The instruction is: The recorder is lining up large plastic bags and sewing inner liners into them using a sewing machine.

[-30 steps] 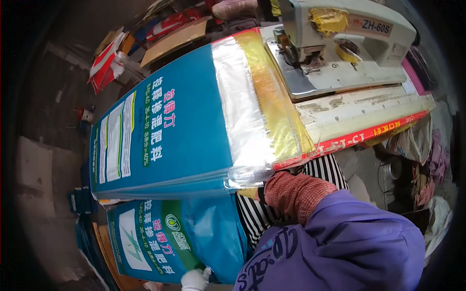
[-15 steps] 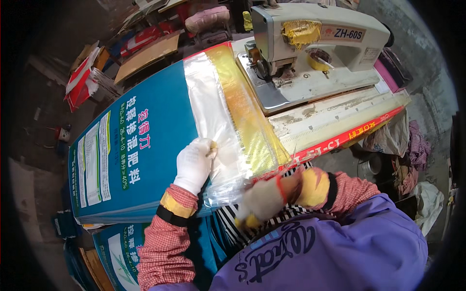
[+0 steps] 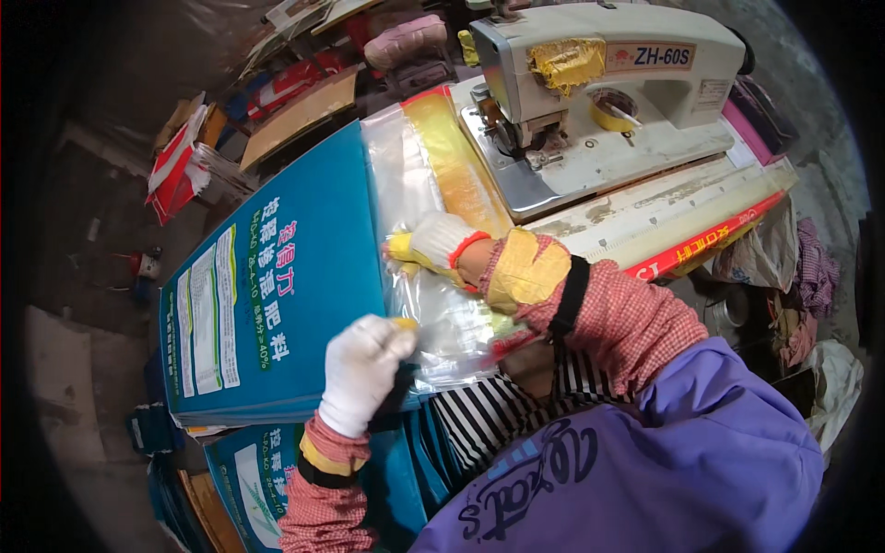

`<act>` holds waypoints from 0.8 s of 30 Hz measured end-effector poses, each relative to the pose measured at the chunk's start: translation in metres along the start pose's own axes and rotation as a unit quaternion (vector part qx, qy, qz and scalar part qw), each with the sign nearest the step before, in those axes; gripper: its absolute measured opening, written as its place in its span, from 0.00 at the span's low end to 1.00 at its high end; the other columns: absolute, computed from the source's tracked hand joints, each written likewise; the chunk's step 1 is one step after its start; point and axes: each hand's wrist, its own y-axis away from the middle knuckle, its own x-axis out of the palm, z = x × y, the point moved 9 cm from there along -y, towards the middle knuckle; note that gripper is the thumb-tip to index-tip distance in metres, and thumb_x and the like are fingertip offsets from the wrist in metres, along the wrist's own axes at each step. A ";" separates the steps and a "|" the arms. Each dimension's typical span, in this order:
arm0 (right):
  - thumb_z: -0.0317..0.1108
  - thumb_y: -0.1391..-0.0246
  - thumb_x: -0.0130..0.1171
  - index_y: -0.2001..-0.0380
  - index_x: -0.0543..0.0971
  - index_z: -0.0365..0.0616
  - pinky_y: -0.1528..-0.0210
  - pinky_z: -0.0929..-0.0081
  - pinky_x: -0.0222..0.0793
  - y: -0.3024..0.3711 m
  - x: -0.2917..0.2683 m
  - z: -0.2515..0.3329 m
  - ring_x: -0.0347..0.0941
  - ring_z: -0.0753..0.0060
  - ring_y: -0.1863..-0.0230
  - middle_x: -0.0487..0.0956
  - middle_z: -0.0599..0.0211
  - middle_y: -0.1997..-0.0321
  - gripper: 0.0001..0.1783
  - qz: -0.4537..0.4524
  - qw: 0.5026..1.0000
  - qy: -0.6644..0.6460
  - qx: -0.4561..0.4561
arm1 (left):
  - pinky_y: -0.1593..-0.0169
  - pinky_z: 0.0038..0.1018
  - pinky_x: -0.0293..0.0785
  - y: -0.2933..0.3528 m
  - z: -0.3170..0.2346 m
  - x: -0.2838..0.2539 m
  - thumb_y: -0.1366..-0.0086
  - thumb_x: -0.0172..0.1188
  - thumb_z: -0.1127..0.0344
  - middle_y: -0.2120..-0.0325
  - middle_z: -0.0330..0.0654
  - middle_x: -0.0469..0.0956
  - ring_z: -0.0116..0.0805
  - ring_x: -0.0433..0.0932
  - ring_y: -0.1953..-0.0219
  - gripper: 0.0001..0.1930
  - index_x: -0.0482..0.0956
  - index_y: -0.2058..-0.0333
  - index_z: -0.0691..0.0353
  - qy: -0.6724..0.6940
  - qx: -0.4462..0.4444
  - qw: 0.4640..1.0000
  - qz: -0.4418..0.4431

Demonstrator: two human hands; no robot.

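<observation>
A stack of teal printed bags [image 3: 341,203] lies before me, with a clear plastic liner [image 3: 396,152] reaching out of the top bag over yellow sheeting [image 3: 452,147]. My right hand [image 3: 438,244], in a pale glove with yellow fingertips, reaches across the liner. Its fingers are bent in on the plastic by the bag's mouth. Nearer to me, my left hand [image 3: 359,373] is curled closed over the bag's near corner, in a white glove. The palm side is hidden, so what its fingers hold, if anything, does not show.
A white sewing machine [image 3: 608,83] stands beyond the bags on a worn worktable [image 3: 590,226], with a yellow tape roll [image 3: 611,112] on its bed. More teal bags [image 3: 253,479] lie lower left. A pink padded stool [image 3: 406,39] and a cardboard sheet [image 3: 300,120] are farther back.
My right hand has come up from near my lap onto the liner. My left hand has left its pinch on the plastic and moved down toward me. The view has shifted slightly.
</observation>
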 end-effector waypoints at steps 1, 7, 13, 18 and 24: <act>0.55 0.51 0.57 0.71 0.81 0.40 0.75 0.75 0.67 0.004 -0.007 0.010 0.75 0.71 0.77 0.79 0.61 0.77 0.25 -0.039 0.997 0.066 -0.008 | 0.67 0.22 0.71 0.008 0.048 0.008 0.48 0.63 0.65 0.71 0.40 0.77 0.29 0.76 0.73 0.14 0.77 0.63 0.63 0.143 -0.256 0.956 0.014; 0.63 0.52 0.54 0.71 0.80 0.43 0.69 0.69 0.68 -0.035 0.029 0.025 0.75 0.62 0.74 0.77 0.54 0.77 0.30 -0.051 0.965 -0.220 -0.130 | 0.67 0.18 0.69 -0.031 0.075 0.003 0.47 0.65 0.64 0.72 0.37 0.75 0.21 0.72 0.72 0.13 0.72 0.70 0.67 0.295 -0.255 0.910 -0.138; 0.55 0.47 0.51 0.69 0.80 0.44 0.70 0.65 0.69 -0.024 0.011 -0.047 0.74 0.63 0.76 0.77 0.55 0.76 0.24 -0.041 0.995 -0.007 -0.096 | 0.69 0.16 0.67 -0.001 0.120 -0.110 0.37 0.56 0.66 0.79 0.33 0.70 0.22 0.70 0.75 0.08 0.72 0.70 0.66 0.452 -0.126 0.824 -0.317; 0.47 0.52 0.61 0.68 0.80 0.42 0.70 0.68 0.69 -0.015 0.008 -0.052 0.74 0.65 0.76 0.77 0.56 0.75 0.18 -0.014 0.990 -0.134 -0.030 | 0.70 0.19 0.72 -0.006 0.100 -0.061 0.38 0.57 0.64 0.76 0.37 0.74 0.23 0.72 0.76 0.10 0.73 0.67 0.67 0.391 -0.226 0.876 -0.169; 0.64 0.57 0.55 0.68 0.80 0.43 0.62 0.63 0.70 -0.014 0.014 0.003 0.76 0.49 0.64 0.79 0.49 0.68 0.32 -0.070 0.992 -0.017 -0.099 | 0.72 0.18 0.67 -0.034 0.081 0.026 0.42 0.60 0.62 0.77 0.36 0.74 0.21 0.70 0.76 0.13 0.74 0.67 0.68 0.292 -0.250 0.921 -0.056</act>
